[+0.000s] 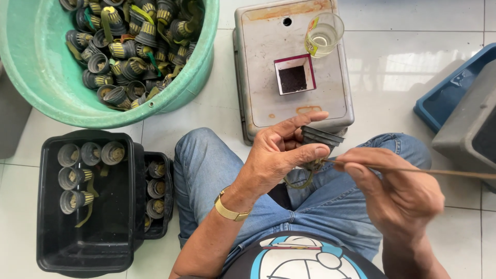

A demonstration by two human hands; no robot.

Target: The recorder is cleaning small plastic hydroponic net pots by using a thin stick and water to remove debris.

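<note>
While the left hand (276,155) grips a black cap (321,137) steady over the lap, the right hand (398,188) pinches a thin stick (439,171) — tip aimed at the cap's underside.

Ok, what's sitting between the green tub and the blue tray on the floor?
In the head view, a grey metal box stands between the green tub and the blue tray, carrying a clear cup.

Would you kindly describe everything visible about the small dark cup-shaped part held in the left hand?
The small dark ribbed plastic cup is held in the left hand, thumb and fingers pinching its lower end, its open rim tilted up and away. An olive strip dangles beneath. The right hand brings a thin brown stick to its base, above the lap.
</note>
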